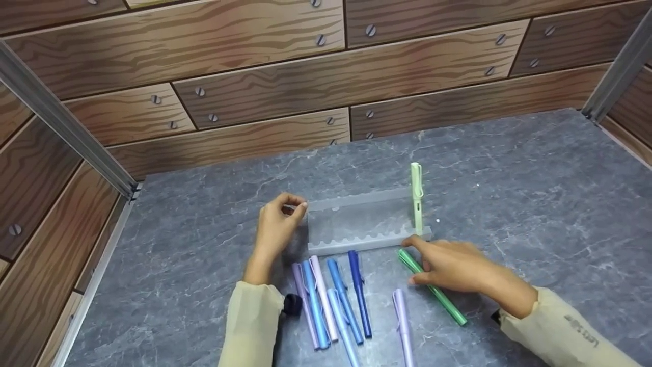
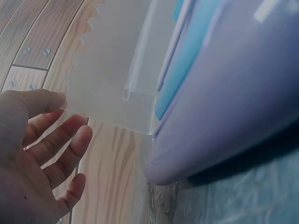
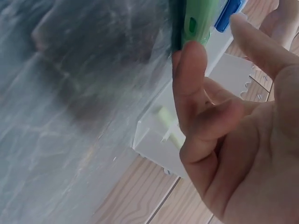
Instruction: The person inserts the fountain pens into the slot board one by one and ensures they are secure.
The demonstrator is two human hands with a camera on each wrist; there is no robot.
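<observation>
A clear plastic pen rack (image 1: 361,216) with a notched edge stands in the middle of the table. My left hand (image 1: 276,223) pinches its left upper corner between thumb and index finger; the left wrist view shows this hand (image 2: 44,140) with its other fingers loosely bent. A light green pen (image 1: 416,196) leans in the rack's right end. My right hand (image 1: 453,265) hovers over a dark green pen (image 1: 445,303) lying slantwise before the rack. Its thumb and fingers are apart around the pen; in the right wrist view a fingertip appears close to the green pen (image 3: 198,21).
Several blue and purple pens, among them a dark blue pen (image 1: 360,295), lie in front of the rack. One lilac pen (image 1: 402,326) lies apart, nearer the front. Wood-patterned panels (image 1: 265,81) bound the grey marbled table (image 1: 509,168) at the back and sides.
</observation>
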